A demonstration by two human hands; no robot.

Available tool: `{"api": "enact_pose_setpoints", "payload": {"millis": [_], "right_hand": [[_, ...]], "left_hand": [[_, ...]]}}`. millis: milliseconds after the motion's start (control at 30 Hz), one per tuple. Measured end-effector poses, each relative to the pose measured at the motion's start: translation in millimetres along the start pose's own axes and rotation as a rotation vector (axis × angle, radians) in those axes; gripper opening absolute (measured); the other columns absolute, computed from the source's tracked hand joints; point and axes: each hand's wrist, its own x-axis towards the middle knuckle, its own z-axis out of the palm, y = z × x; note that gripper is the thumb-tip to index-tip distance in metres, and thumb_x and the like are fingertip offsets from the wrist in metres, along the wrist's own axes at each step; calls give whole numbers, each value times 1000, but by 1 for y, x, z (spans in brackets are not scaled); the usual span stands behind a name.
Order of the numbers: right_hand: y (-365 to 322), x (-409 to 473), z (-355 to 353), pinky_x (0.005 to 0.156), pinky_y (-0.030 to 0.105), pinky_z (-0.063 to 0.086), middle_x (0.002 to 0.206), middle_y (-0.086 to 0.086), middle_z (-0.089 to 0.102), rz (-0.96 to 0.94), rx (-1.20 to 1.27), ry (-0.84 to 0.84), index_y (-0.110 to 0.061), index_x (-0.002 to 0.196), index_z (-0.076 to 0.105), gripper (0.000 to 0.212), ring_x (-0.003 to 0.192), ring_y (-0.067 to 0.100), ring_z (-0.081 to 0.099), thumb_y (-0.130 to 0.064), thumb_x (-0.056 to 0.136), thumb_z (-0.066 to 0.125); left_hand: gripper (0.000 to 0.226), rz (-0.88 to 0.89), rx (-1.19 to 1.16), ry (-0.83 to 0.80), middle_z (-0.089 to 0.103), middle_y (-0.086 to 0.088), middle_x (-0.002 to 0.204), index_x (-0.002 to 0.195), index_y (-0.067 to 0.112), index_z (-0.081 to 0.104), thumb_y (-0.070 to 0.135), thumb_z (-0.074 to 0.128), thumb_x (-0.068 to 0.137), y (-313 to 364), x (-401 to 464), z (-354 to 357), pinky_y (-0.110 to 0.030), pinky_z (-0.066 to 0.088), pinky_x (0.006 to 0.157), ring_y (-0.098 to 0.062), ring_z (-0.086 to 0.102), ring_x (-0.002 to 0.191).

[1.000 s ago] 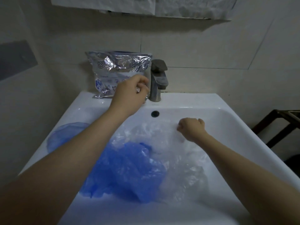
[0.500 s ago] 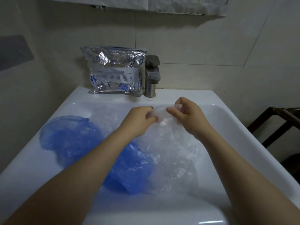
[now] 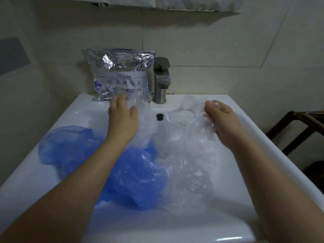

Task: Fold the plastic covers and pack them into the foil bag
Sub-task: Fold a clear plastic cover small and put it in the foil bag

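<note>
Fingers (image 3: 213,106) of right hand (image 3: 226,123) and left hand (image 3: 122,116) pinch the clear plastic cover (image 3: 175,137), stretched across the white sink (image 3: 249,130). Blue plastic cover (image 3: 73,146) lies at the left; foil bag (image 3: 121,76) stands at the rear edge beside the faucet (image 3: 161,79), against the tiled wall (image 3: 210,41).

2 hands (image 3: 122,118) (image 3: 226,123), 1 foil bag (image 3: 121,79), 1 clear plastic cover (image 3: 182,151), perhaps 2 blue plastic covers (image 3: 133,172) (image 3: 66,146), 1 tap (image 3: 161,79), 1 white sink (image 3: 175,227) were there.
</note>
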Motion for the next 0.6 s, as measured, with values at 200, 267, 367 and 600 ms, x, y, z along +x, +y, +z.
{"api": "enact_pose_setpoints", "payload": {"millis": [200, 267, 367, 600], "right_hand": [[-13, -12, 13, 59, 26, 39, 70, 7, 49, -97, 206, -244, -9, 80, 53, 18, 63, 16, 47, -25, 87, 52], [-18, -18, 13, 56, 23, 43, 67, 5, 54, -90, 196, -328, -8, 78, 57, 17, 59, 14, 51, -22, 87, 55], [-18, -20, 12, 54, 23, 46, 67, 1, 61, -69, -74, -340, -8, 81, 66, 12, 57, 11, 55, -17, 88, 61], [-15, -25, 34, 87, 35, 39, 114, 9, 60, -1002, -1005, -161, -17, 111, 66, 36, 104, 25, 52, -40, 88, 53]], "left_hand": [[42, 613, -98, -297, 25, 10, 141, 104, 20, 68, 46, 40, 87, 34, -35, 16, -24, 17, 110, -17, 26, 136], [33, 576, -62, -337, 34, 8, 139, 105, 20, 70, 37, 46, 91, 31, -36, 22, -25, 24, 107, -21, 35, 133], [26, 378, -28, -362, 58, -2, 116, 116, 12, 66, 13, 54, 93, 18, -30, 25, -17, 40, 89, -24, 58, 104], [32, 252, 129, -229, 62, -8, 118, 120, 11, 63, 8, 56, 89, 11, -20, 15, -26, 41, 90, -23, 59, 105]]}}
